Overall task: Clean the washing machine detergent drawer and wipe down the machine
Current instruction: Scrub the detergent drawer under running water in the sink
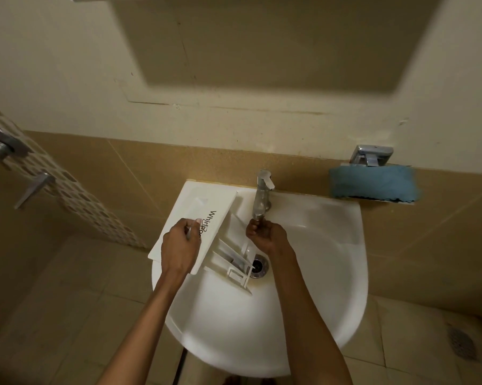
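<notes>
My left hand [180,245] grips the front panel of the white plastic detergent drawer [216,207]. The drawer lies tilted over the left rim of the white ceramic sink [331,273], with its compartments reaching right, just below my right hand [265,233]. That hand curls round the tip of the chrome tap spout [262,195]. Farther right, a blue cloth [373,183] sits on a wall holder.
</notes>
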